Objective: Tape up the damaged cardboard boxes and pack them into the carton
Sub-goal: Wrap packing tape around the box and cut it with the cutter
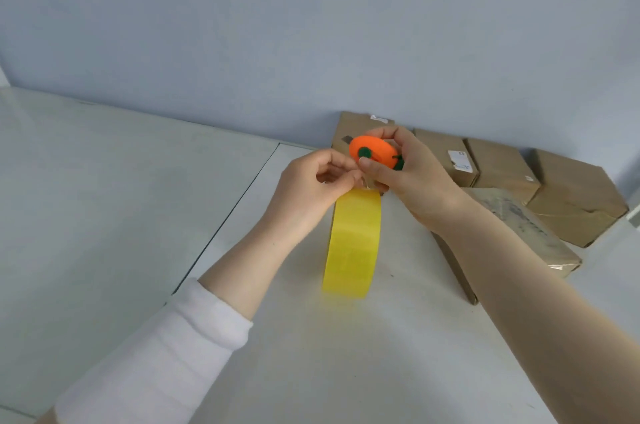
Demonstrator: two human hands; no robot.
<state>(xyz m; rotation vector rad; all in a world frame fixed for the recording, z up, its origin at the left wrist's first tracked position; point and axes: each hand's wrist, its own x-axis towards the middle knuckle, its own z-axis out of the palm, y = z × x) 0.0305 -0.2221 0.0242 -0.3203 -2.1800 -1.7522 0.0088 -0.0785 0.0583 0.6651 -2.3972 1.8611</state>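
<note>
A yellow tape roll (353, 243) stands on edge on the white table, seen edge-on, with an orange dispenser with green knobs (374, 152) at its top. My right hand (412, 174) grips the orange dispenser from the right. My left hand (311, 188) pinches the tape end at the top of the roll, fingertips meeting those of the right hand. A flat cardboard box (526, 233) with clear tape on it lies under my right forearm.
Several brown cardboard boxes line the blue wall: one (353, 133) behind my hands, two small ones (446, 153) (502, 167) and a larger dented one (578, 202) at the right. The white table (346, 354) joins a second tabletop (104, 198) at a seam on the left.
</note>
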